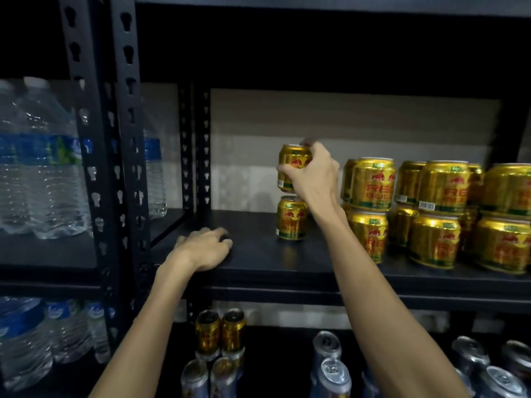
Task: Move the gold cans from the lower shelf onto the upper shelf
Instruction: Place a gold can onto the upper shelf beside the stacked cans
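Observation:
My right hand [313, 175] grips a gold can [291, 163] from its right side, holding it on top of another gold can [290, 218] that stands on the upper shelf [258, 254]. Whether the two cans touch is hard to tell. To the right, several gold cans [436, 211] stand stacked two high on the same shelf. My left hand [202, 248] rests palm down on the shelf's front left part, holding nothing. On the lower shelf, two gold cans [220, 330] stand side by side at the left.
Black perforated uprights [115, 139] divide this bay from a left bay filled with water bottles [43, 168]. Several silver-topped cans [330, 366] crowd the lower shelf around and in front of the gold ones. A board above [316, 4] caps the upper bay.

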